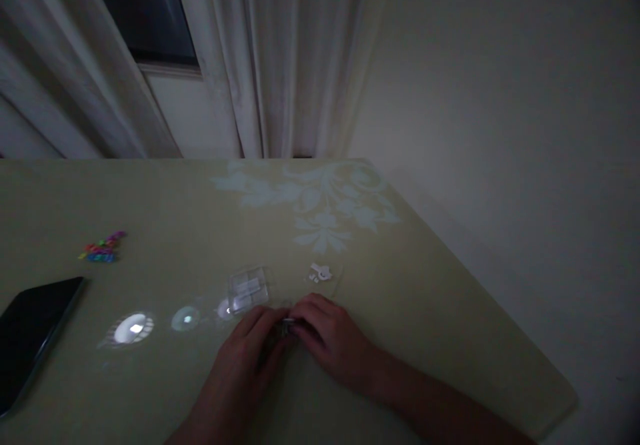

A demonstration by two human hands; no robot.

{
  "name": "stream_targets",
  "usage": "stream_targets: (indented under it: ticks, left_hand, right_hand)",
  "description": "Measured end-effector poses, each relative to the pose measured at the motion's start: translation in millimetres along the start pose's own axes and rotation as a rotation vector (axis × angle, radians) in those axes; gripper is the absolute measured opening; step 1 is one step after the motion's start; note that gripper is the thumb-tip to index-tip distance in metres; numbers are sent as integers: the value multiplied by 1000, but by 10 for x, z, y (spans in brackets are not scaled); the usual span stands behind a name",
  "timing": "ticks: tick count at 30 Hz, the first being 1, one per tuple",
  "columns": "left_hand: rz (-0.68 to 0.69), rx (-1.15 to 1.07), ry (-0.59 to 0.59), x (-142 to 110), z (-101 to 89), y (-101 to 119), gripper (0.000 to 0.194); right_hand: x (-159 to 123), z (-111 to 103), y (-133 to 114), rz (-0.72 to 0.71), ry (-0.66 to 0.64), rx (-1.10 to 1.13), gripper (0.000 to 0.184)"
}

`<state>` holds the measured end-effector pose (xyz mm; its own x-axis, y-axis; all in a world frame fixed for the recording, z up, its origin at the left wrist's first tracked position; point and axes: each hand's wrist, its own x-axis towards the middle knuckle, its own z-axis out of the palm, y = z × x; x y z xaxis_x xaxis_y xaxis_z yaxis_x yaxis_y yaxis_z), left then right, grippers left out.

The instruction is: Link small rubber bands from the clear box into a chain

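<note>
My left hand (250,348) and my right hand (333,338) meet low over the table, fingertips pinched together on one small pale piece (287,325). Most of that piece is covered by the fingers, and its kind cannot be made out in the dim light. Just beyond my left hand lies a clear plastic case (249,289) with compartments. Past my right hand, some small white parts (320,272) rest on what looks like a clear flat sheet.
A black tablet-like device (35,338) lies at the left edge. Small colourful pieces (103,247) are heaped behind it. Lamp reflections (134,328) shine on the table (165,205). A wall (525,165) borders the table's right side; curtains (300,58) hang behind.
</note>
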<state>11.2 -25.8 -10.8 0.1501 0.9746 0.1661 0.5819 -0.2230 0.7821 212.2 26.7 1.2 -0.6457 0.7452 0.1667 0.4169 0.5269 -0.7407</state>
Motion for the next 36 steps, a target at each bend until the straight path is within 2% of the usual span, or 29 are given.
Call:
stream_targets:
  ticks: [4,8,9,10,14,17,22,25,28,30,32,34,36]
  left_hand:
    - [35,-2,-77,-17,-153,-89,47]
    - [16,84,-85,-46,-184,-155,49]
    - [15,99,-71,-46,-159,-153,48]
    - [19,99,-57,-42,-125,-143,45]
    - [20,15,-35,11,1,-63,24]
    - [-16,-26,-24,40,-6,-18,21]
    - [-21,-18,-83,34,-194,-32,31]
    - [-52,21,-153,22,-305,-96,33]
    - [-33,67,-152,7,-329,-185,43]
    - [11,77,-126,0,-288,-242,57]
    - [38,80,-92,1,-221,-280,66]
    - [35,78,-72,13,-153,-289,60]
    - [13,71,-66,34,-102,-270,45]
  right_hand:
    - [-56,-162,7,-47,6,-18,30]
    - [-81,-251,20,50,-48,-110,63]
    - [-76,-242,20,69,-76,-121,66]
    - [-67,-222,16,77,-105,-129,61]
    - [-9,-99,-21,68,-138,-164,16]
    - [10,-62,-24,44,-58,-97,12]
    - [-27,-153,16,-35,28,9,24]
    - [-30,-184,16,-16,37,-53,48]
    - [-3,-152,1,11,-38,-156,71]
    - [22,-112,-1,0,-77,-210,63]
    - [46,-72,7,-36,-93,-212,40]
    - [63,-40,22,-84,-85,-175,21]
    - [71,-16,35,-131,-60,-139,14]
